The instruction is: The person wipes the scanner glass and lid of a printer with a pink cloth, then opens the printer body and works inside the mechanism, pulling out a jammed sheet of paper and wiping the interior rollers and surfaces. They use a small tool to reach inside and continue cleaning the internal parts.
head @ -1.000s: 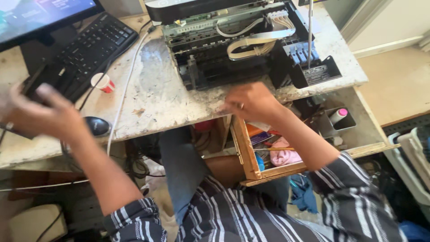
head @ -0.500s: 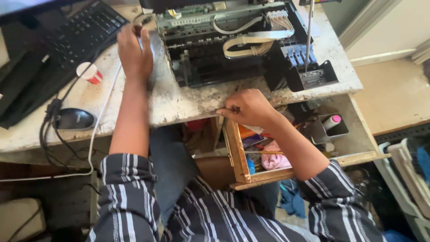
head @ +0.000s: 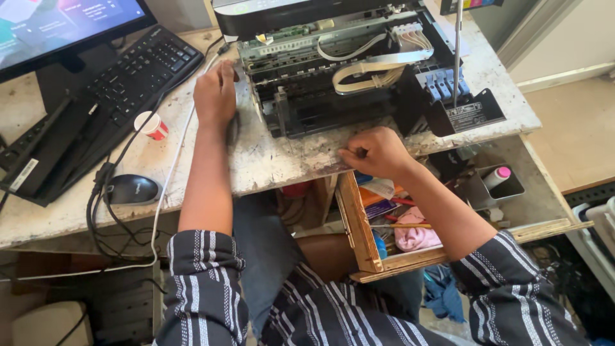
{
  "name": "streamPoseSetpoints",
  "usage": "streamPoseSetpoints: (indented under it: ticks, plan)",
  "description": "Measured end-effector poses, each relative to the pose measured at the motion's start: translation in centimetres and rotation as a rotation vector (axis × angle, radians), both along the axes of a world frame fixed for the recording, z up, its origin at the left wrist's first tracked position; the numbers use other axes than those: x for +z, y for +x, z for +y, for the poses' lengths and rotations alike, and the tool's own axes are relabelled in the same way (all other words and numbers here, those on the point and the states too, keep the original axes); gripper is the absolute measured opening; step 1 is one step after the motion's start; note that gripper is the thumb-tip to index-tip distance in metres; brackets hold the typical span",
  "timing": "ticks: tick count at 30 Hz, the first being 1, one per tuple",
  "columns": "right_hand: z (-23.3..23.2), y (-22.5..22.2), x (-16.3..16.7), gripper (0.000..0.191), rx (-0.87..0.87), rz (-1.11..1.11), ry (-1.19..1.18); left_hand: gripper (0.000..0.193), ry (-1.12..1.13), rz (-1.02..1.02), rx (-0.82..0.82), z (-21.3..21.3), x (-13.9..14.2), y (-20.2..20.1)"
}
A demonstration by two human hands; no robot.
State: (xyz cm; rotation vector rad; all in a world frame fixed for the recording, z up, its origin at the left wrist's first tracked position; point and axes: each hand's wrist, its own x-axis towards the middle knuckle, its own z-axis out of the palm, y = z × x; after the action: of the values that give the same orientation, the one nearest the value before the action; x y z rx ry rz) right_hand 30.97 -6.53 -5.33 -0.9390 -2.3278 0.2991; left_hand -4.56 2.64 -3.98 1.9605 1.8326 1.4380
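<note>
A: Your left hand lies flat, fingers loosely together, on the desk against the left side of the opened printer. It grips nothing; it looks to be bracing the case. Your right hand is curled almost into a fist at the near edge of the desk, just in front of the printer. Whether it pinches something small I cannot tell.

B: So which step are you at?

A: I'd judge you are steadying the printer, cover off, ribbon cables and ink tanks bare, before going into it. The next move calls for a firm left hand so the case doesn't slide, and care around the loose white cables.

B: And against half a second ago?

A: Your left hand was already at that side of the printer; it has settled a little nearer and flatter. A second ago it was far left, by the keyboard and mouse. Your right hand has barely moved, above the open drawer.
</note>
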Motion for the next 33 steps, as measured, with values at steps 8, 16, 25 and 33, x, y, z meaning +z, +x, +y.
streamPoseSetpoints:
  ticks: [8, 16, 25, 33]
  plan:
    - [0.0, 0.0, 0.3, 0.035, -0.072, 0.024, -0.086, 0.050, -0.023, -0.001, 0.032, 0.2, -0.2, -0.1]
    - [-0.2, -0.2, 0.7, 0.036, -0.097, 0.009, -0.074, 0.054, -0.049, -0.007, 0.018, 0.1, 0.1, -0.1]
    - [-0.4, -0.4, 0.9, 0.036, -0.093, 0.024, -0.070, 0.057, -0.064, -0.028, 0.031, 0.0, 0.1, 0.1]
    - [-0.4, -0.3, 1.1, 0.038, -0.054, 0.031, -0.051, 0.058, -0.059, -0.066, 0.043, -0.2, 0.1, 0.0]
